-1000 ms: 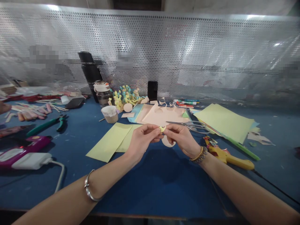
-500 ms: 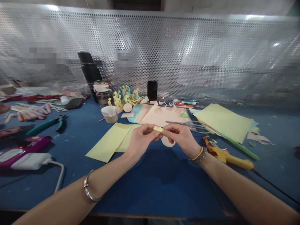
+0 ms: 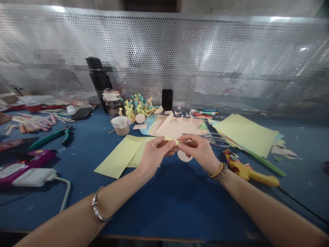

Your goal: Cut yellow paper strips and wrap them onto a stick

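A small yellow paper piece (image 3: pixel 171 139) is pinched between the fingertips of my left hand (image 3: pixel 156 152) and my right hand (image 3: pixel 199 151), which meet above the middle of the table. Much of the piece is hidden by the fingers. Below my right fingertips lies a pale round disc (image 3: pixel 184 156), partly covered. Yellow-green sheets (image 3: pixel 120 154) rest on the table beside my left hand. Behind both hands are cream paper sheets (image 3: pixel 180 126) with cut-out edges, and scissors (image 3: pixel 218 139) lie just beyond my right hand.
A yellow glue gun (image 3: pixel 257 175) and a green strip (image 3: pixel 269 164) lie at right, near stacked yellow sheets (image 3: pixel 246 132). At left are a purple device (image 3: pixel 33 161), green pliers (image 3: pixel 48 139) and a paper cup (image 3: pixel 120 126). Another person's hand (image 3: pixel 4 118) shows at the far left edge.
The small yellow paper has turned and is now more covered by my left fingers. Both hands have otherwise hardly moved.
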`<state>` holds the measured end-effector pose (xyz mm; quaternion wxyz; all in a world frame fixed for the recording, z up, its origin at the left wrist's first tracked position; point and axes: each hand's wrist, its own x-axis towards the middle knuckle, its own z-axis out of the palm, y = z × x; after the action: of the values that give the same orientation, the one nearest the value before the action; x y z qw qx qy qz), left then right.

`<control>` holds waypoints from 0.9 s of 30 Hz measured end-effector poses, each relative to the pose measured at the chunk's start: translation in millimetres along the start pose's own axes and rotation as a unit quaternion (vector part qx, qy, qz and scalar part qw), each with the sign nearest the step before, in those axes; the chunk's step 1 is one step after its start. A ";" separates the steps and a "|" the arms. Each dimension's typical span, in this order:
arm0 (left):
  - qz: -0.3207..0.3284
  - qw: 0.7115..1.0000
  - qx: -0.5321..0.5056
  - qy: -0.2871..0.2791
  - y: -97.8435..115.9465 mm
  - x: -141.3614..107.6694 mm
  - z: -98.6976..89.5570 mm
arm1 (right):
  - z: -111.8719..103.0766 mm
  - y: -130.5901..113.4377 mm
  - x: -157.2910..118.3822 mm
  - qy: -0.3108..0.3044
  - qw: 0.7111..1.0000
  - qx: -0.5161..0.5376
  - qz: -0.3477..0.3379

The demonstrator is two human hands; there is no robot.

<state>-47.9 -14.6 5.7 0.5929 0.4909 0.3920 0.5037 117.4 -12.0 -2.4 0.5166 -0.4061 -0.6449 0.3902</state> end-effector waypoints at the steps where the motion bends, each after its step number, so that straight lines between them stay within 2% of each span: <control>1: -0.005 1.000 -0.004 0.003 0.6 -0.3 0.4 | -0.2 0.0 -0.3 0.001 1.000 -0.007 -0.010; 14: -0.016 0.999 -0.031 -0.005 0.3 -0.2 0.2 | 0.9 2.4 -2.1 0.060 0.982 -0.116 -0.134; 27: -0.014 1.000 -0.023 0.003 0.3 0.1 -0.2 | 1.2 3.7 -2.2 0.066 0.979 -0.130 -0.141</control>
<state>-48.2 -14.4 6.0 0.6099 0.4698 0.3890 0.5059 117.0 -12.7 -6.7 0.5505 -0.3994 -0.7056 0.1989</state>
